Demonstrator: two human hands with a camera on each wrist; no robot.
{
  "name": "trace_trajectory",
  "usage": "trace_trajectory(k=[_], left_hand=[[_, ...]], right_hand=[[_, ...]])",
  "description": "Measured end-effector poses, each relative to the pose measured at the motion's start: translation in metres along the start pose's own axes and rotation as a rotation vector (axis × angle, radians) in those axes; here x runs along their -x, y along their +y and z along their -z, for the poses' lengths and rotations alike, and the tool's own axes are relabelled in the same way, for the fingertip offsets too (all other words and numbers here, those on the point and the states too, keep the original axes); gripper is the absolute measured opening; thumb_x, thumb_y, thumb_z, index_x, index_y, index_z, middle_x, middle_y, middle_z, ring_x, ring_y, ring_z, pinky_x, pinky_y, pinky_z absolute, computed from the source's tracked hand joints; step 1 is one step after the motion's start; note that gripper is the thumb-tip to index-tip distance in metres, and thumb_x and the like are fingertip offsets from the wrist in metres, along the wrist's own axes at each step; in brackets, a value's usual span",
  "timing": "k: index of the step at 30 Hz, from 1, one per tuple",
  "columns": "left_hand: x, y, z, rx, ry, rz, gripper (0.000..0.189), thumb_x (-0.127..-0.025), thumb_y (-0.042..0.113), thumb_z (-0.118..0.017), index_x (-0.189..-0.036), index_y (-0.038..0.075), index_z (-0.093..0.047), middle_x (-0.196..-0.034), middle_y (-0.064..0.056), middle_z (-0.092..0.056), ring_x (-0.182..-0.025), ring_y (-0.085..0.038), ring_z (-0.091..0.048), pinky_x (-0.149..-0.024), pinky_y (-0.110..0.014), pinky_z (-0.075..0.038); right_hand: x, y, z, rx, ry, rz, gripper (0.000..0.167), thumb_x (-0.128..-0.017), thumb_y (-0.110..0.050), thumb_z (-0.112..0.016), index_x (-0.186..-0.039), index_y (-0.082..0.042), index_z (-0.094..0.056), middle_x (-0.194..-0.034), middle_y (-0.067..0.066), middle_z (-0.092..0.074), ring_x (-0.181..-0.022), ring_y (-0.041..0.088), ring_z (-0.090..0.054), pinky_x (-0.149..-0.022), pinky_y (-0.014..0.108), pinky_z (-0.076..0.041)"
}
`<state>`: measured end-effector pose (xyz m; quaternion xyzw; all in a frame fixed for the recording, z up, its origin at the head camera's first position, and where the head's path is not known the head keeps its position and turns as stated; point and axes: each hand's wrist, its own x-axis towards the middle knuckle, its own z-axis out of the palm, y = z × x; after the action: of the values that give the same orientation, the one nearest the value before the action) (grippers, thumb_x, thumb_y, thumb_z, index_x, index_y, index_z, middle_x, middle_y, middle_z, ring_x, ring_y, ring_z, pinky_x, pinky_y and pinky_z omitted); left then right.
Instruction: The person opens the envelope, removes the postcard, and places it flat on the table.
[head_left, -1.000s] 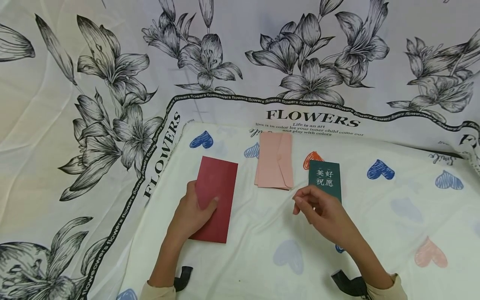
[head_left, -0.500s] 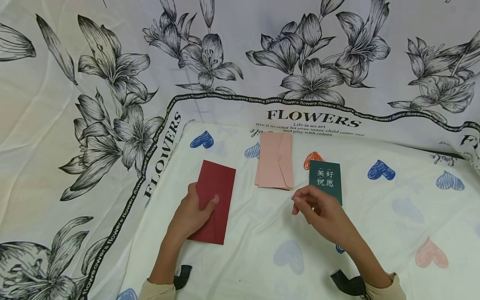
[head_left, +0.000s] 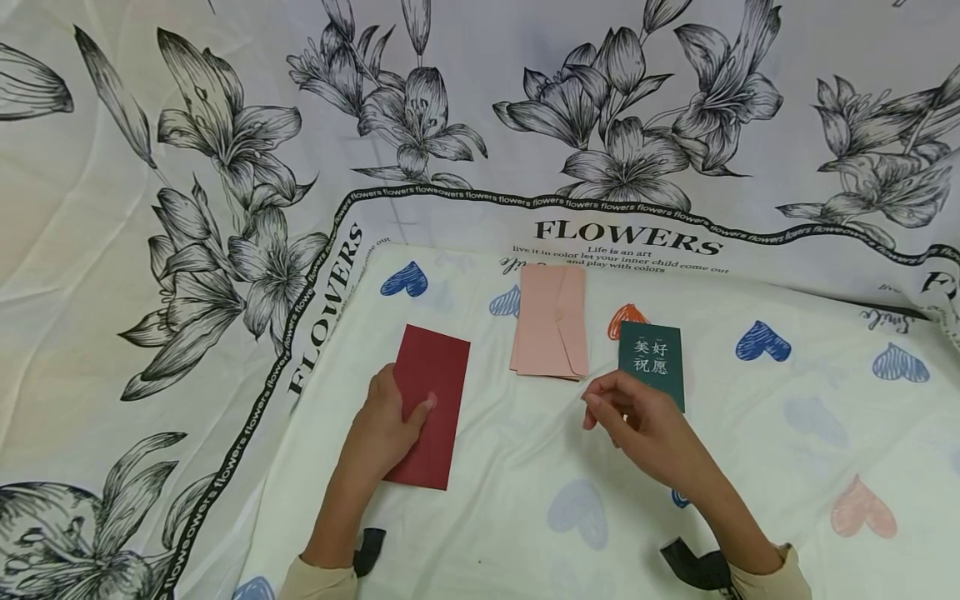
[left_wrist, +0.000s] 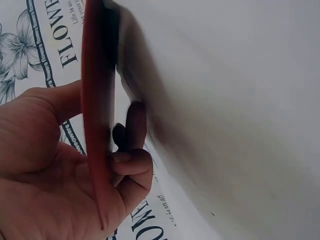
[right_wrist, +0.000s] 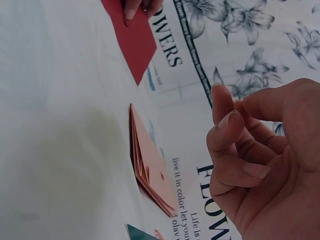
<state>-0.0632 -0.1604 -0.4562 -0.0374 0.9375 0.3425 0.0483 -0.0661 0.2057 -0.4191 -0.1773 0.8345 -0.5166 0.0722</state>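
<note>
My left hand (head_left: pixel 381 427) grips a red envelope (head_left: pixel 441 367) by its left edge, thumb lying across its face. Seen edge-on in the left wrist view, the red envelope (left_wrist: pixel 96 115) stands between the thumb and the curled fingers (left_wrist: pixel 136 172). My right hand (head_left: pixel 651 427) hovers above the cloth with loosely curled fingers and holds nothing. Just beyond it lies a dark green card (head_left: pixel 652 350) with white characters, its lower part partly covered by that hand. Between the hands, farther back, rests a small stack of pink envelopes (head_left: pixel 547 321).
A white cloth (head_left: pixel 510 517) printed with coloured hearts covers the surface. Behind and to the left hangs a white fabric (head_left: pixel 480 58) with black flower drawings and lettering. Dark wrist devices (head_left: pixel 696 567) sit near both sleeves.
The left hand has lowered and tilted the red envelope slightly, its top edge coming nearer to me. The right hand, green card and pink envelopes look the same.
</note>
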Motion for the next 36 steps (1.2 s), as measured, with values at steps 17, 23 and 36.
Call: trace_trajectory(k=[17, 23, 36], left_hand=[[0.001, 0.009, -0.007, -0.152, 0.135, -0.049, 0.085, -0.093, 0.013, -0.081, -0.156, -0.013, -0.029, -0.146, -0.033, -0.034, -0.13, -0.048, -0.037, -0.092, -0.062, -0.046], [0.002, 0.01, -0.008, -0.162, 0.141, -0.052, 0.085, -0.093, 0.014, -0.081, -0.156, -0.012, -0.03, -0.146, -0.033, -0.036, -0.129, -0.048, -0.039, -0.094, -0.062, -0.047], [0.005, 0.013, -0.01, -0.236, 0.185, -0.1, 0.083, -0.091, 0.013, -0.083, -0.155, -0.012, -0.036, -0.141, -0.034, -0.047, -0.125, -0.048, -0.05, -0.091, -0.061, -0.054]], right_hand=[[0.0, -0.001, 0.001, 0.025, 0.0, -0.005, 0.006, -0.109, -0.024, -0.063, -0.115, -0.023, -0.064, -0.09, 0.004, -0.074, -0.062, 0.018, -0.061, -0.056, 0.029, -0.053], [-0.001, -0.001, 0.002, 0.042, 0.002, 0.0, 0.007, -0.109, -0.024, -0.063, -0.115, -0.022, -0.065, -0.09, 0.003, -0.074, -0.061, 0.017, -0.06, -0.056, 0.029, -0.053], [-0.044, 0.02, 0.008, 0.505, 0.191, -0.081, 0.032, -0.108, -0.03, -0.063, -0.126, -0.004, -0.059, -0.1, 0.01, -0.075, -0.063, 0.014, -0.058, -0.054, 0.032, -0.048]])
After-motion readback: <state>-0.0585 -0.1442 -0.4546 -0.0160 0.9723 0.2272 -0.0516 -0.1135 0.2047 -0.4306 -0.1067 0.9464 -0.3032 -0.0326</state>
